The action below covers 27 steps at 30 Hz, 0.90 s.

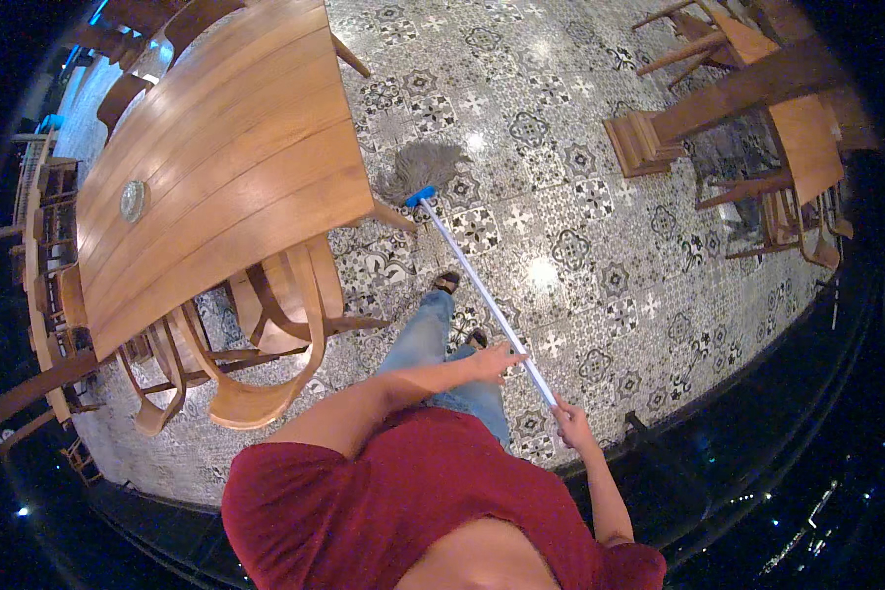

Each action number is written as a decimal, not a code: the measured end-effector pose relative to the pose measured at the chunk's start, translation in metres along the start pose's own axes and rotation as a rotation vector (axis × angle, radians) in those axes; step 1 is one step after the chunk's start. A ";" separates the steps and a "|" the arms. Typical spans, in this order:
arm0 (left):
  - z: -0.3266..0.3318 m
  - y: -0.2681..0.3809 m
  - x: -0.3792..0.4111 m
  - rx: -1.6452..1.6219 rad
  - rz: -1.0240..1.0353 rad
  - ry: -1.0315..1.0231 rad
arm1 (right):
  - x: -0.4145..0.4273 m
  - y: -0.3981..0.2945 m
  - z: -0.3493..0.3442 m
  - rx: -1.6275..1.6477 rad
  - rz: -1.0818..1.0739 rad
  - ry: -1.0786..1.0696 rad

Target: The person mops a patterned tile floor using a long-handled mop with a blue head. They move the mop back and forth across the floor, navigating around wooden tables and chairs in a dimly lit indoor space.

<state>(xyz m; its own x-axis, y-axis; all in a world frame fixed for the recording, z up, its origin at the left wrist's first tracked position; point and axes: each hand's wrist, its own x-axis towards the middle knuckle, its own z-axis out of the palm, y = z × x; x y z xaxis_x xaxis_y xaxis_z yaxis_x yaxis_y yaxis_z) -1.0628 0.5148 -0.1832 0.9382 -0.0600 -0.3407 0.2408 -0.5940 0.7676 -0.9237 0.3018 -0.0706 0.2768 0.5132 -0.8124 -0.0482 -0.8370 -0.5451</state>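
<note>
A string mop with a grey yarn head (424,166) lies spread on the patterned tile floor, beside the corner of a wooden table. Its blue plastic connector (421,196) joins the yarn to a long pale handle (479,284) that slants down towards me. Near the handle's upper end, my right hand (574,425) is closed around it. My left hand (495,362) is lower on the handle, its fingers loosely against it; part of that grip is hard to make out.
The wooden table (243,147) fills the left side, with a round glass object (133,200) on top. Wooden chairs (265,398) stand along its near edge. A wooden post with a stepped base (641,144) and more furniture (811,147) stand at right. A dark edge borders the floor behind me.
</note>
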 end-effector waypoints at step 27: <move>-0.121 -0.163 0.061 0.411 -0.584 0.078 | 0.215 -0.134 0.096 0.052 -0.289 0.159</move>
<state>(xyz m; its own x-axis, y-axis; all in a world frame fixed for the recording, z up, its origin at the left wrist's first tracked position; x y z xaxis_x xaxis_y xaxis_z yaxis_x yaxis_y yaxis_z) -1.0150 0.7045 -0.2633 0.7037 0.4082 -0.5816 0.6100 -0.7668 0.1998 -0.9500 0.5423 -0.1922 0.4325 0.6881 -0.5827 0.0065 -0.6486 -0.7611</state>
